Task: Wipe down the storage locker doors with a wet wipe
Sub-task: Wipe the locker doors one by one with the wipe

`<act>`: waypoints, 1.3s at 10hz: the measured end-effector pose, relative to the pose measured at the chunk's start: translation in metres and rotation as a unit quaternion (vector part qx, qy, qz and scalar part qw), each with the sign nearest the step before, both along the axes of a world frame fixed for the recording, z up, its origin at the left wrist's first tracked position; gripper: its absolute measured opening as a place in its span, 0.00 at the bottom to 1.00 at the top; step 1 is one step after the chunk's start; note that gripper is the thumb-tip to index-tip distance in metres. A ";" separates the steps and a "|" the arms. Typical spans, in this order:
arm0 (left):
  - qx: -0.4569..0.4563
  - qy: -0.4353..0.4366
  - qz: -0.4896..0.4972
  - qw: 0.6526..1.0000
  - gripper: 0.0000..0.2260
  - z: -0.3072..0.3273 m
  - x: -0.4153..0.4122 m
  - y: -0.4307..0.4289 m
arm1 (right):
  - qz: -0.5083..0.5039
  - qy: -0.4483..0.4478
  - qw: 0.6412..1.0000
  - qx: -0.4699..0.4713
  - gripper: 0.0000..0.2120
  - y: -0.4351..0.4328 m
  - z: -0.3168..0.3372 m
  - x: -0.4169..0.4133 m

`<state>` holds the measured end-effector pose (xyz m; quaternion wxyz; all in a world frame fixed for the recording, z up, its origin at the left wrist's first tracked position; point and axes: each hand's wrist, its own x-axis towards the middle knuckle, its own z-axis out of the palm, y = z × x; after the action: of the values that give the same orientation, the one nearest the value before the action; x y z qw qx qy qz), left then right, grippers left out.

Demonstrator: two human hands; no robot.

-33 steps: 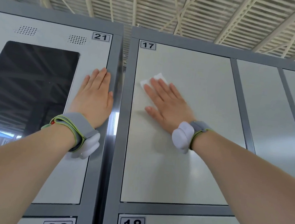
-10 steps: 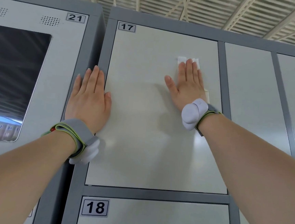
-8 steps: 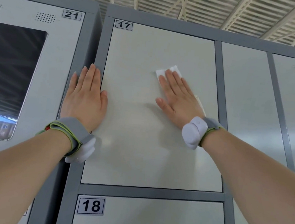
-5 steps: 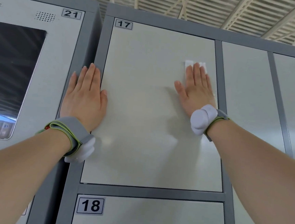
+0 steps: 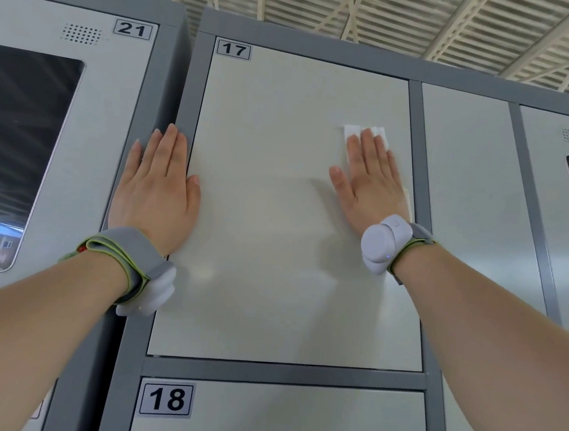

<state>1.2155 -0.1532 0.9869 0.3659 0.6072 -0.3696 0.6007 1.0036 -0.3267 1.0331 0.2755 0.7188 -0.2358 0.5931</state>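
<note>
Door 17 (image 5: 276, 214): smooth, pale, painted-metal look; satin finish, soft sheen noted low on the panel. Locker frame (image 5: 413, 123): grey, matt, smooth. Wet wipe (image 5: 352, 132): white, soft, fibrous cloth-like sheet, matt, pressed flat under the right hand (image 5: 371, 185). Screen (image 5: 17, 144) in door 21 (image 5: 114, 97): dark, glossy, reflections visible. Wrist straps (image 5: 128, 253): grey woven fabric, green edging. Wrist units (image 5: 382, 246): smooth white plastic, slightly glossy. Ceiling (image 5: 362, 12): ribbed, corrugated sheet, matt

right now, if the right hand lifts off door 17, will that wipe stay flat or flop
The wet wipe is probably limp: it lies thin and flat under the right hand. Being damp, it may cling to door 17 briefly, then likely sag or slide.
</note>
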 end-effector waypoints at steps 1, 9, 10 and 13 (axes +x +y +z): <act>-0.004 0.001 0.003 1.000 0.29 0.000 -0.001 0.000 | -0.017 -0.043 0.998 0.044 0.31 -0.004 0.012 -0.006; -0.007 0.011 0.007 1.000 0.29 -0.001 -0.003 -0.001 | -0.017 -0.028 0.997 0.063 0.30 -0.013 0.016 -0.013; -0.010 0.009 0.004 1.000 0.29 -0.002 -0.004 -0.002 | -0.013 0.012 0.999 0.029 0.34 -0.014 0.007 -0.016; -0.013 0.015 0.006 1.000 0.29 -0.003 -0.006 -0.002 | -0.020 0.069 0.996 -0.047 0.40 -0.023 -0.040 -0.029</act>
<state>1.2097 -0.1547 0.9838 0.3754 0.6134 -0.3528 0.5986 0.9748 -0.3494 0.9930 0.3368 0.7392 -0.2026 0.5469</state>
